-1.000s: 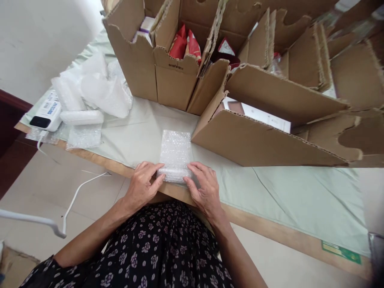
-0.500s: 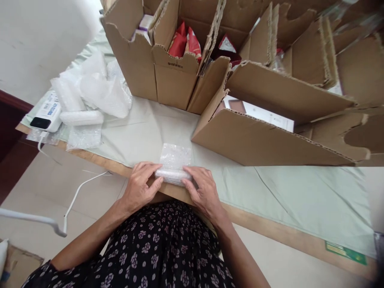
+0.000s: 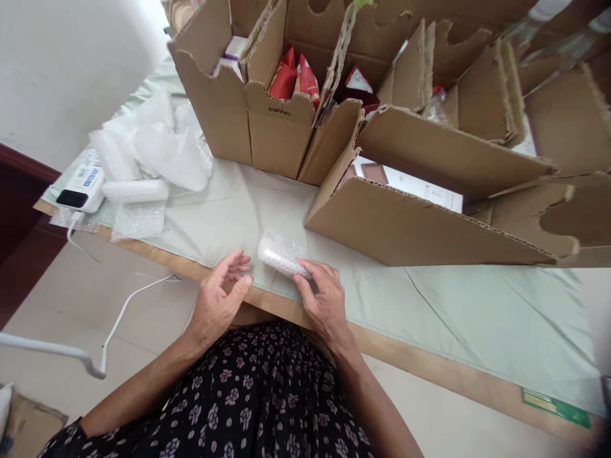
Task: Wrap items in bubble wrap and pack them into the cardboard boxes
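Note:
A small roll of bubble wrap (image 3: 280,256) lies near the front edge of the table, on the pale green cloth (image 3: 229,216). My right hand (image 3: 322,299) grips its right end with the fingers closed round it. My left hand (image 3: 220,299) hovers just left of the roll, off it, with fingers apart and holding nothing. What the bubble wrap encloses is hidden.
Several open cardboard boxes (image 3: 281,121) with red packets (image 3: 293,76) and white boxes stand at the back and right. A heap of bubble wrap (image 3: 162,149), a wrapped roll (image 3: 135,191) and a white device (image 3: 82,189) with a cable lie at the left.
The flat bubble wrap sheet has been rolled up away from me into a tight roll. My left hand has let go and opened; my right hand still holds the roll.

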Available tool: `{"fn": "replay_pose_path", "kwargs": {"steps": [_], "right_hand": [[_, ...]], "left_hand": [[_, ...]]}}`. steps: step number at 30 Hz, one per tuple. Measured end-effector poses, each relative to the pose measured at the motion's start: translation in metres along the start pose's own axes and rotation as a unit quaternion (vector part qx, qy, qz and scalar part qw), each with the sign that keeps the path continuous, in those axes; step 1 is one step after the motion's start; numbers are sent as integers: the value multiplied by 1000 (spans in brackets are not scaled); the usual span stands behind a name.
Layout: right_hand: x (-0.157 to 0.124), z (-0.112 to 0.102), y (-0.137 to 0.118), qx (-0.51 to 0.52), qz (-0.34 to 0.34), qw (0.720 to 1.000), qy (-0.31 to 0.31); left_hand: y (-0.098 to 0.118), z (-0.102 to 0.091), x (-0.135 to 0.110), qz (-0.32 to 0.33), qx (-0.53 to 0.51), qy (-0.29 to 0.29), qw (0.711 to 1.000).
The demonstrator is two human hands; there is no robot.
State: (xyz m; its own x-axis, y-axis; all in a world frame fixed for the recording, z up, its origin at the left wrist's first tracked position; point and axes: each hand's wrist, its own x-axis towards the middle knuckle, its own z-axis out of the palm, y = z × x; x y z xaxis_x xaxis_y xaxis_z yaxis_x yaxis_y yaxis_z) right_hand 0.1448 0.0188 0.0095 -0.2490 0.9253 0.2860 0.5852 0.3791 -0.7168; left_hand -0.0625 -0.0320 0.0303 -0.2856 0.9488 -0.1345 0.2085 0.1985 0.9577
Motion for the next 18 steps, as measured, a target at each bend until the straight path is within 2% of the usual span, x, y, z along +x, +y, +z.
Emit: {"fn": "replay_pose_path", "kwargs": {"steps": [3,5,7,9,11,13,15,18], "right_hand": [[-9,-6,-10,81,75,993,-51],[-15,-10,-14,114,93,985,-93],[-19,-18,-14,128,97,981,-109],[-20,-29,-12,146,103,978,-108],[-19,-44,-11,171,107,972,-119],[-16,-57,-12,180,100,967,-152],[-14,-68,-15,157,98,967,-175],[-11,-81,-23,99,98,975,-175]], "left_hand": [[5,10,-3,-102,-175,-91,975],[6,18,0,-120,-243,-117,955],[9,22,2,-112,-254,-125,953],[13,24,2,-79,-203,-147,965],[20,26,0,-9,-102,-184,978],[25,30,-4,82,2,-203,976],[26,37,-9,148,67,-197,967],[24,50,-14,164,91,-199,962]]}}
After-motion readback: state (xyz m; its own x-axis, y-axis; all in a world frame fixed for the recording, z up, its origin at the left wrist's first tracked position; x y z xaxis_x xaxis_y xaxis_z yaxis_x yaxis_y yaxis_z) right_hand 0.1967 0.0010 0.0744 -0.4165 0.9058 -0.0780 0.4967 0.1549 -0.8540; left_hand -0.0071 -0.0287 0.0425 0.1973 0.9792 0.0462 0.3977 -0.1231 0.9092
